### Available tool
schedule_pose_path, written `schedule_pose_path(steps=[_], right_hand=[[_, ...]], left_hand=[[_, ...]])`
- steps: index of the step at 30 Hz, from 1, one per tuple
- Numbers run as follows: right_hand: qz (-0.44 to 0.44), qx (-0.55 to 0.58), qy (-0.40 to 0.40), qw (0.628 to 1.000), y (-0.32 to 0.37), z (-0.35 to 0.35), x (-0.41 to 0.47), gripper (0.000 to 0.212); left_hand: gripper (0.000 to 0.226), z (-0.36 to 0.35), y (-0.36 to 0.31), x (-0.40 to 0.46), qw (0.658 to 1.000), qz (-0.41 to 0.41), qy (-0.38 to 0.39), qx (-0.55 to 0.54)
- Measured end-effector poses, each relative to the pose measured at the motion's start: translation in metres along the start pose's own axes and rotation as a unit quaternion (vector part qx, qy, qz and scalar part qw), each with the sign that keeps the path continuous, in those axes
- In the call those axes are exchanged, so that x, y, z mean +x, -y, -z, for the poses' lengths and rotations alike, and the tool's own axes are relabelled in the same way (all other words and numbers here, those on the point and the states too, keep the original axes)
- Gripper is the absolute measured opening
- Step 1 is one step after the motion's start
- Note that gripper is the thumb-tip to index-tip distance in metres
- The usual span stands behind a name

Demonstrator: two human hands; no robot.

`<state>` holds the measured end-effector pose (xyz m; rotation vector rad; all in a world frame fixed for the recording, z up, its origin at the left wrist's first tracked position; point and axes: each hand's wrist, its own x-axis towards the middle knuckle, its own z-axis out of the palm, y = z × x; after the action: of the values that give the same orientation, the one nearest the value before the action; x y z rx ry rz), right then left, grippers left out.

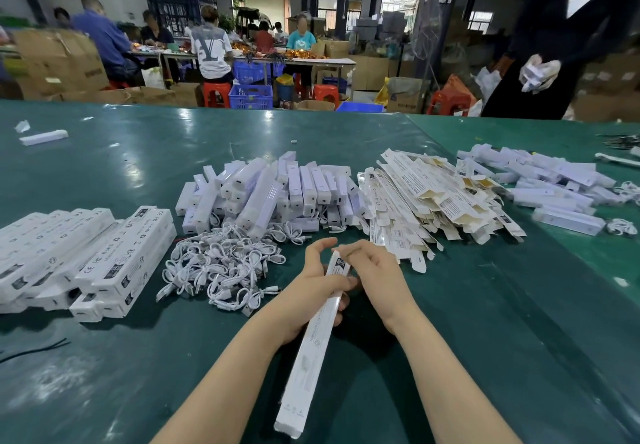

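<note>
The long white box [311, 350] is held above the green surface [502, 339], near the lower centre of the view. It runs diagonally: its near end points toward the person, its far end is tilted up and away.

The left hand [311, 291] grips the box around its upper third, thumb across the front face, with the upper fingers [320, 246] raised and loosely curved. The right hand [379, 275] meets the far end of the box; its fingers [351, 250] are bent over that end and touch it. The flap under them is blurred and cannot be read.

Items on the surface, none touching the hands:
- A heap of short white cables [221, 270], just left of the hands.
- A pile of white bars [263, 194], behind the cables.
- A pile of flat unfolded cartons [426, 201], behind the right hand.
- A stack of closed boxes [104, 256], at the left edge.

A second person's gloved hand [538, 73] is at the upper right, well apart.
</note>
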<state>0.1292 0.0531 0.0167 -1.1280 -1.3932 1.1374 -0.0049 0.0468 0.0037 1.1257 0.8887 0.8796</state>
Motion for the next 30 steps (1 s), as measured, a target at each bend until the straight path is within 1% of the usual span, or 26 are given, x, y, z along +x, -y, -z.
schedule_pose_path(steps=[3, 6, 7, 9, 10, 11, 13, 15, 17, 18, 19, 20, 22, 23, 26, 28, 29, 30], right_hand=[[-0.022, -0.011, 0.007, 1.0, -0.002, 0.0, 0.001, 0.027], [-0.064, -0.001, 0.001, 0.998, -0.002, -0.001, 0.002, 0.023], [-0.08, 0.016, -0.004, 0.997, -0.001, 0.0, 0.003, 0.02], [-0.113, 0.058, -0.006, 0.992, 0.001, 0.002, 0.005, 0.017], [-0.121, 0.07, -0.003, 0.99, 0.002, 0.002, 0.006, 0.018], [-0.12, 0.073, -0.001, 0.99, 0.002, 0.002, 0.006, 0.017], [-0.1, 0.08, -0.006, 0.992, 0.003, 0.0, 0.005, 0.014], [-0.086, 0.092, -0.027, 0.992, 0.002, -0.001, 0.004, 0.011], [-0.087, 0.094, -0.059, 0.99, 0.001, -0.002, 0.004, 0.011], [-0.09, 0.095, -0.073, 0.989, 0.0, -0.001, 0.005, 0.013], [-0.093, 0.098, -0.084, 0.987, 0.0, 0.0, 0.006, 0.014], [-0.094, 0.099, -0.093, 0.986, 0.0, 0.001, 0.007, 0.016], [-0.096, 0.083, -0.101, 0.987, 0.0, 0.004, 0.008, 0.019], [-0.096, 0.072, -0.101, 0.988, 0.001, 0.004, 0.008, 0.02], [-0.101, 0.047, -0.107, 0.988, 0.003, 0.001, 0.011, 0.022], [-0.119, 0.036, -0.116, 0.985, 0.005, -0.003, 0.017, 0.023], [-0.129, 0.011, -0.113, 0.985, 0.007, -0.006, 0.021, 0.024], [-0.135, -0.029, -0.105, 0.985, 0.007, -0.008, 0.026, 0.026]], left_hand=[[0.065, 0.0, -0.001, -0.001, 1.0, 0.006, -0.008, -0.019], [0.061, 0.0, -0.003, -0.001, 1.0, -0.009, -0.029, -0.006], [0.064, -0.001, -0.004, 0.0, 0.999, -0.014, -0.025, -0.021], [0.082, -0.001, -0.008, 0.001, 0.997, -0.013, -0.011, -0.073], [0.087, 0.001, -0.009, 0.001, 0.996, -0.015, -0.008, -0.091], [0.084, 0.003, -0.01, 0.001, 0.995, -0.019, -0.009, -0.097], [0.064, 0.006, -0.007, 0.0, 0.996, -0.034, -0.008, -0.076], [0.053, 0.007, -0.004, -0.001, 0.998, -0.042, -0.001, -0.051], [0.055, 0.005, -0.003, -0.001, 0.998, -0.06, -0.004, -0.009], [0.061, 0.004, -0.001, -0.001, 0.995, -0.088, -0.01, 0.041], [0.068, 0.003, 0.0, -0.001, 0.986, -0.127, -0.013, 0.111], [0.073, 0.002, 0.002, 0.0, 0.966, -0.171, -0.013, 0.195], [0.074, 0.0, 0.007, 0.0, 0.908, -0.243, -0.023, 0.34], [0.073, 0.001, 0.009, 0.001, 0.887, -0.264, -0.047, 0.377], [0.062, 0.009, 0.01, 0.003, 0.848, -0.301, -0.117, 0.42], [0.052, 0.012, 0.01, 0.005, 0.813, -0.329, -0.136, 0.462], [0.049, 0.011, 0.01, 0.007, 0.798, -0.344, -0.143, 0.474], [0.046, 0.009, 0.009, 0.008, 0.792, -0.358, -0.151, 0.471]])
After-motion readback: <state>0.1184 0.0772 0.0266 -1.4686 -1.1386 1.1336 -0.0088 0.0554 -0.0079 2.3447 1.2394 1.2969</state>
